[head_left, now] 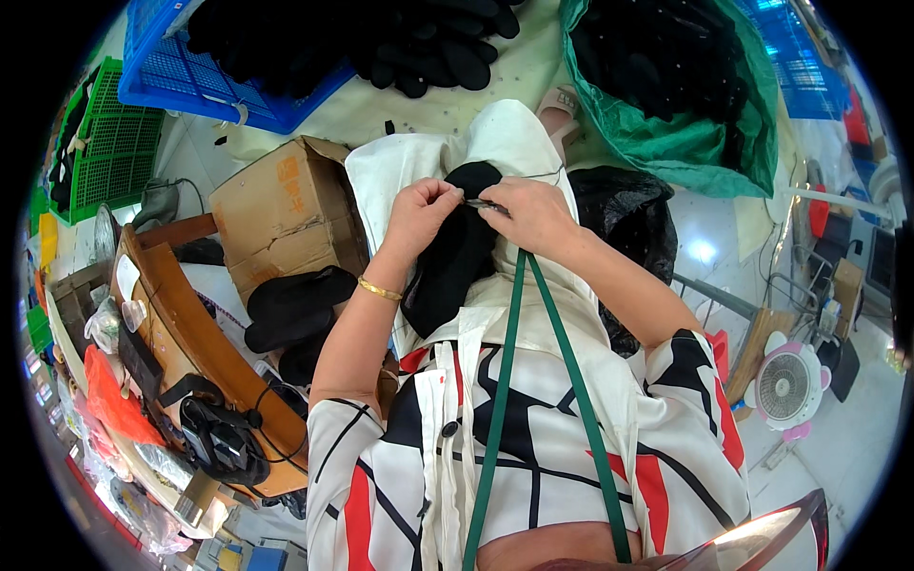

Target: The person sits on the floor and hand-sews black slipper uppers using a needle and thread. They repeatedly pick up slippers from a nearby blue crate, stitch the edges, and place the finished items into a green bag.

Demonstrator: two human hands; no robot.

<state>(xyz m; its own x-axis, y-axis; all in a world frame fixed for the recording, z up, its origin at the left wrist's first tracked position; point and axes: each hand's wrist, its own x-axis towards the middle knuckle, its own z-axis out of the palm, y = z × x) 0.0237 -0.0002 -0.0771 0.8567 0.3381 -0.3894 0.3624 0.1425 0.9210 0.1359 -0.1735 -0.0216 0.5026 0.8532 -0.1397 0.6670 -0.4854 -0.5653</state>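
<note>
Across the white apron on my lap lies a long black fabric piece [452,262], shaped like a sock or shoe upper. Thumb and fingers of my left hand [422,217] pinch together at its upper left edge; whether they hold the cloth or a thread is too small to tell. Close beside it, my right hand [533,217] is closed around a small dark metal tool [487,204], which looks like thread snips. The tool's tip points at the left fingertips, over the black cloth. A thin dark strand runs out past the right knuckles.
A cardboard box [276,214] stands left of my knees, with black pieces [297,306] below it. Ahead are a blue crate [205,81] and a green sack [624,124], both holding black pieces. A black plastic bag [643,219] and a fan [788,383] are at the right.
</note>
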